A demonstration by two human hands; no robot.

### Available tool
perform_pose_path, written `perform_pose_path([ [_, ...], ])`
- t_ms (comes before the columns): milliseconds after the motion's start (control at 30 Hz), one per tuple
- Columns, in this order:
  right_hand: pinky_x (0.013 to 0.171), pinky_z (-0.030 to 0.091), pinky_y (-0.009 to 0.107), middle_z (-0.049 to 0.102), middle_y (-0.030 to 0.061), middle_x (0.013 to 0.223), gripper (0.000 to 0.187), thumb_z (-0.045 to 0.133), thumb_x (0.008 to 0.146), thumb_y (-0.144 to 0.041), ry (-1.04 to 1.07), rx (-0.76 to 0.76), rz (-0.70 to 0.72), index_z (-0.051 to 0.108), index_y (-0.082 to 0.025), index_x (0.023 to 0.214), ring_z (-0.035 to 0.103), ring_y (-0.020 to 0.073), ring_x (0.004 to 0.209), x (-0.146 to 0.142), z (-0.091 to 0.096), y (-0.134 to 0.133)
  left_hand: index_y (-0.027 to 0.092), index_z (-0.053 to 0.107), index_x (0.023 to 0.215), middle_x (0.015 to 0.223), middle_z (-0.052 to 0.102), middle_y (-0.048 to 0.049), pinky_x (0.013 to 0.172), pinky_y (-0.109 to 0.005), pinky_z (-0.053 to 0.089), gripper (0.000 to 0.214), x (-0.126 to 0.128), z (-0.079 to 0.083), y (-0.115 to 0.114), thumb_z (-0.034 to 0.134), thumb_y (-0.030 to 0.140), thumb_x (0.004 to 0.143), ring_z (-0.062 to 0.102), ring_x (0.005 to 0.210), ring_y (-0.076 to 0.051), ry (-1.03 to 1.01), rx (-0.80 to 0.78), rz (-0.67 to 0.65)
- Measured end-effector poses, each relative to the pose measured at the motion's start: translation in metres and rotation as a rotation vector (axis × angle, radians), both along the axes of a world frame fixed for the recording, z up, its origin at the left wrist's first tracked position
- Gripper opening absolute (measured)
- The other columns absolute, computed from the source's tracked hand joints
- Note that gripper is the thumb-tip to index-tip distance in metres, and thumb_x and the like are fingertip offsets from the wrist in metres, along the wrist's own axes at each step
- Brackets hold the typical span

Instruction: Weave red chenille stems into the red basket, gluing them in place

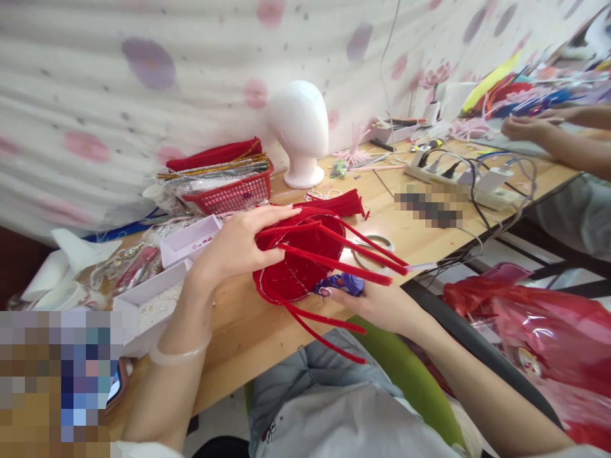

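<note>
A red bowl-shaped piece of fuzzy pipe cleaners (pixel 310 254) is tilted with its hollow side towards me, above the table's front edge. Several long loose stems stick out of it to the right. My left hand (pixel 248 238) grips its left rim, the thumb inside and the fingers over the top. In my right hand (pixel 372 302) is a small blue glue gun (pixel 341 284), its front end at the lower right rim. A pale glue stick (pixel 422 267) shows behind that hand. More red pipe cleaners (pixel 346 203) lie bundled just behind the piece.
A white foam head (pixel 300 137) stands at the back beside a red basket (pixel 233 191) of stems. White boxes (pixel 153 305) of beads sit left. Right are a tape roll (pixel 375 249), a power strip (pixel 463 184) with cords, and another person's hands (pixel 534 127).
</note>
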State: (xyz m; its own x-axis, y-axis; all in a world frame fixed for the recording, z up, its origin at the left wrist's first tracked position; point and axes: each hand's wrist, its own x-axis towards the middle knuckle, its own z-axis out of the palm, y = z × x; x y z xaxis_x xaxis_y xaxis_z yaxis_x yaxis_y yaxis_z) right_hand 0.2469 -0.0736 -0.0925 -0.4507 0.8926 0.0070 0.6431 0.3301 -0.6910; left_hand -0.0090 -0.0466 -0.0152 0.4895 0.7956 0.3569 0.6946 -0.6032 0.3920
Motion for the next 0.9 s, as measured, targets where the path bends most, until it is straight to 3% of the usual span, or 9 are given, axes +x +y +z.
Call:
perform_pose_path([
  [333,0.070,0.054,0.034,0.071,0.0010,0.067,0.030,0.057,0.088,-0.049,-0.016,-0.044,0.009,0.074,-0.025,0.080,0.069,0.0237,0.071,0.002,0.004,-0.002,0.019,0.059,0.134,0.139,0.060,-0.0056,0.112,-0.036,0.042,0.062,0.000,-0.001,0.001,0.063,0.016,0.072,0.058,0.126,-0.022,0.002,-0.008,0.013],
  [467,0.073,0.054,0.033,0.076,0.0020,0.085,0.032,0.055,0.089,-0.050,-0.013,-0.104,0.046,0.074,-0.024,0.089,0.070,0.0237,0.081,0.002,0.006,-0.004,0.020,0.059,0.133,0.139,0.060,-0.0046,0.112,-0.036,0.042,0.062,0.000,-0.001,0.000,0.063,0.016,0.072,0.057,0.127,-0.023,0.004,-0.013,0.019],
  [600,0.071,0.054,0.032,0.075,0.0016,0.082,0.036,0.055,0.088,-0.054,0.036,-0.173,0.055,0.074,-0.023,0.090,0.069,0.0226,0.077,0.018,0.013,-0.001,0.021,0.059,0.133,0.138,0.061,-0.0036,0.112,-0.036,0.042,0.062,0.000,0.001,0.000,0.064,0.018,0.072,0.058,0.126,-0.023,0.019,-0.013,0.040],
  [700,0.062,0.053,0.030,0.072,0.0031,0.069,0.047,0.058,0.081,-0.065,0.083,-0.223,-0.076,0.072,-0.020,0.079,0.067,0.0218,0.066,0.048,0.020,0.014,0.020,0.060,0.132,0.137,0.061,-0.0034,0.112,-0.036,0.041,0.061,-0.001,0.001,0.000,0.064,0.018,0.071,0.057,0.126,-0.023,0.028,-0.016,0.053],
  [900,0.046,0.045,0.027,0.073,0.0106,0.073,0.059,0.053,0.081,-0.070,0.096,-0.056,-0.566,0.071,-0.014,0.072,0.061,0.0177,0.057,0.099,0.011,0.071,0.022,0.059,0.133,0.138,0.061,-0.0029,0.115,-0.042,0.039,0.060,-0.003,-0.003,0.003,0.064,0.023,0.074,0.055,0.129,-0.025,0.009,-0.035,0.071],
])
